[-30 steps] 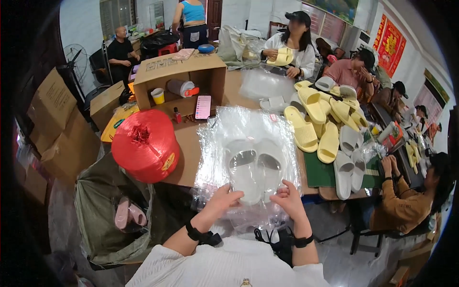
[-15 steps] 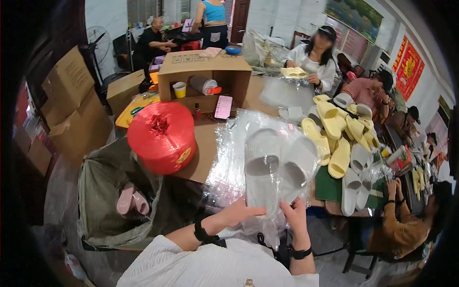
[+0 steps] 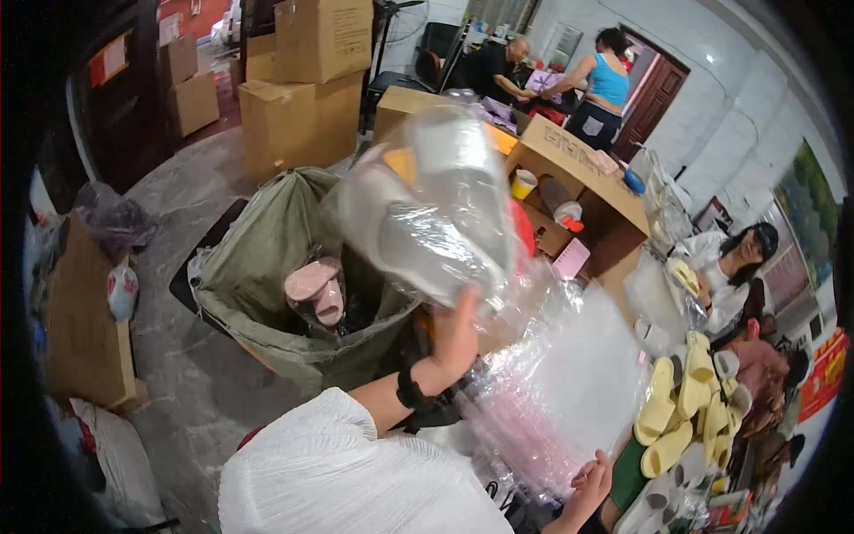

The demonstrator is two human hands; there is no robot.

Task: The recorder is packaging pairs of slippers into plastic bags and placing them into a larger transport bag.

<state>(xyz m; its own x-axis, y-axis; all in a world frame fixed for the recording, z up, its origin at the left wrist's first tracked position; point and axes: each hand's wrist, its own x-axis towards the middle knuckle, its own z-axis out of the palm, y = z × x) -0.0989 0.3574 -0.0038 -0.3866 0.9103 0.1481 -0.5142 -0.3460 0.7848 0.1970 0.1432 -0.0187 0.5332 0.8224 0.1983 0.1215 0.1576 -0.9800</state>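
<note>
My left hand [image 3: 452, 343] is raised, its fingers closed on the lower end of a clear plastic bag with a pair of grey slippers [image 3: 427, 205] inside, blurred by motion. The bagged pair hangs in the air over the right rim of a green-grey woven sack [image 3: 233, 294]. Inside that sack lies a bagged pair of pink slippers [image 3: 316, 289]. To the right, my right hand [image 3: 587, 488] holds nothing, its fingers loosely bent and apart beside a stack of clear plastic bags [image 3: 569, 374]. A red twine roll [image 3: 523, 230] is mostly hidden behind the slippers.
Yellow slippers [image 3: 676, 449] and grey ones are piled at the right of the table. An open cardboard box [image 3: 614, 191] with cups stands behind the bags. Tall cartons [image 3: 302, 125] rise behind the sack. A person in white [image 3: 712, 276] sits across the table; others are farther off.
My left hand has carried the bagged grey slippers left and up, from the table toward the sack. My right hand has let go of the bag. The view has turned left.
</note>
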